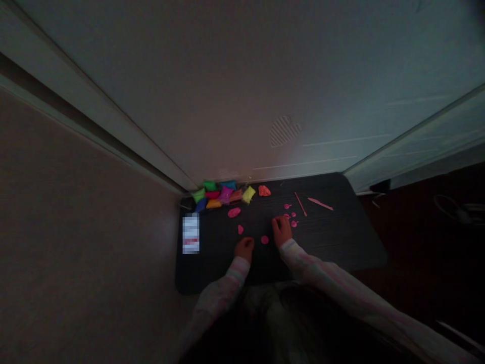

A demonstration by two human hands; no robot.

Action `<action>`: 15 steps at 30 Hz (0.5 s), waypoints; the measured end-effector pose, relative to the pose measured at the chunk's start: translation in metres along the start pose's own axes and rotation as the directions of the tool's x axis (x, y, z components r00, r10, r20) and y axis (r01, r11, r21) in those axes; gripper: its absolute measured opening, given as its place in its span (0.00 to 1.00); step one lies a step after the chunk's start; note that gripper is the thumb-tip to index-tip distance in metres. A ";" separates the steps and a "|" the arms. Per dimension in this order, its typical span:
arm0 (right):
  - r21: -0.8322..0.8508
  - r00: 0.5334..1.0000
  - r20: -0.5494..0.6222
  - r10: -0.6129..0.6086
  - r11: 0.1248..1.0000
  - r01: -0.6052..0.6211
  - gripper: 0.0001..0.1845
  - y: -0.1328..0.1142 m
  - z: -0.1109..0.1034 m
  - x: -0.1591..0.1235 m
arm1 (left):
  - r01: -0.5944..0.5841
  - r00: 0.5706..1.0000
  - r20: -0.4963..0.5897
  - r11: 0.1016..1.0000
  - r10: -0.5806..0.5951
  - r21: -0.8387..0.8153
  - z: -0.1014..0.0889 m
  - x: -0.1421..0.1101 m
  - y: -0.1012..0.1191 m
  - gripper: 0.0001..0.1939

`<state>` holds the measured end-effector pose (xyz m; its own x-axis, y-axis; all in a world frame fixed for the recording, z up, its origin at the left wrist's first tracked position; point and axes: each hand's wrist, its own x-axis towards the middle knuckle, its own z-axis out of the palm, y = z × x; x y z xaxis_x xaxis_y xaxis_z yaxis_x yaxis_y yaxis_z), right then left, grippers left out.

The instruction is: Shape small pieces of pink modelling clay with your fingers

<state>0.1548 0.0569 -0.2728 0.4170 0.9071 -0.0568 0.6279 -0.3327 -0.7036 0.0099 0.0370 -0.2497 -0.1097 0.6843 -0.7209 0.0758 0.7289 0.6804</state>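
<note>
My left hand is over the dark table with its fingers curled together. What they hold, if anything, does not show. Just beyond it lies a small pink clay piece, and farther back a larger pink clay lump. A flat round pink clay disc rests between my two hands. My right hand is closed with the fingertips down, hiding whatever is in them. Right beside its fingers are several small pink clay pieces with thin stems, one of them a round piece.
Bags of coloured clay are bunched at the table's back left, by the wall. An orange clay lump lies to their right. A pink stick tool and a pink clay knife lie at right. A lit, blurred screen lies at left.
</note>
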 end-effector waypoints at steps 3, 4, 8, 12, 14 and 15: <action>0.104 0.999 -0.028 0.022 0.994 -0.019 0.14 0.017 -0.024 -0.016 | -0.165 0.980 0.155 0.943 0.124 0.290 0.019 -0.001 0.013 0.15; 0.131 0.998 -0.044 0.043 0.991 -0.037 0.13 0.025 -0.032 -0.023 | -0.219 0.968 0.197 0.907 0.156 0.360 0.024 -0.002 0.016 0.15; 0.213 0.976 -0.104 0.191 0.963 -0.165 0.14 0.059 -0.067 -0.047 | -0.362 0.924 0.315 0.767 0.218 0.530 0.034 -0.007 0.018 0.14; 0.274 0.928 -0.116 0.355 0.909 -0.314 0.14 0.082 -0.095 -0.062 | -0.391 0.913 0.344 0.714 0.220 0.581 0.036 -0.011 0.018 0.15; 0.306 0.907 -0.094 0.411 0.879 -0.366 0.14 0.085 -0.103 -0.064 | -0.374 0.919 0.334 0.730 0.209 0.572 0.037 -0.012 0.022 0.15; 0.322 0.900 -0.075 0.428 0.865 -0.385 0.14 0.084 -0.105 -0.063 | -0.361 0.924 0.324 0.750 0.205 0.554 0.037 -0.013 0.026 0.15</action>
<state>0.2503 -0.0555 -0.2534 0.6936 0.6551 -0.2997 0.1710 -0.5539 -0.8148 0.0504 0.0480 -0.2279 0.2349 0.7880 -0.5692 0.6456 0.3113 0.6973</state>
